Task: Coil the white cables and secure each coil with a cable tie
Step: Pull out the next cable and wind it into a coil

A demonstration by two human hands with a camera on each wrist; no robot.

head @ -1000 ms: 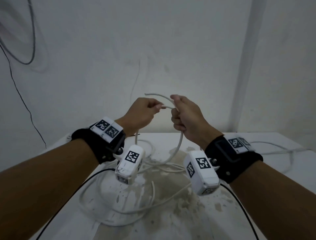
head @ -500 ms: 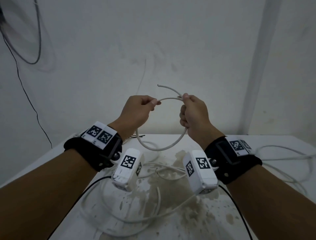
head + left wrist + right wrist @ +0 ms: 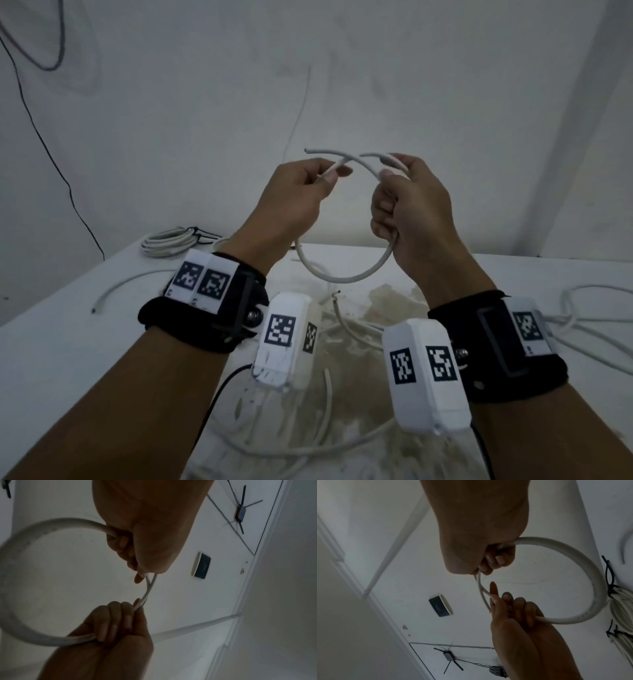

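Both hands are clamped on one white cable, held up above the bench. The left hand pinches one stretch between thumb and forefinger, and the right hand curls its fingers round the other side, so the cable hangs between them as a single round loop. Its two ends cross just above the hands, one tip sticking out to the left of the loop.

From the left wrist, the left hand fills the top and the right hand the bottom, with the loop blurred. That view also shows two thin strands running side by side between the fists, which the head view hides.

The right wrist view shows the loop sharply, next to a tied coil bound with black ties. In the head view this tied coil lies at the bench's far left corner, well away from the loop. Loose white cables sprawl across the stained bench below the loop.
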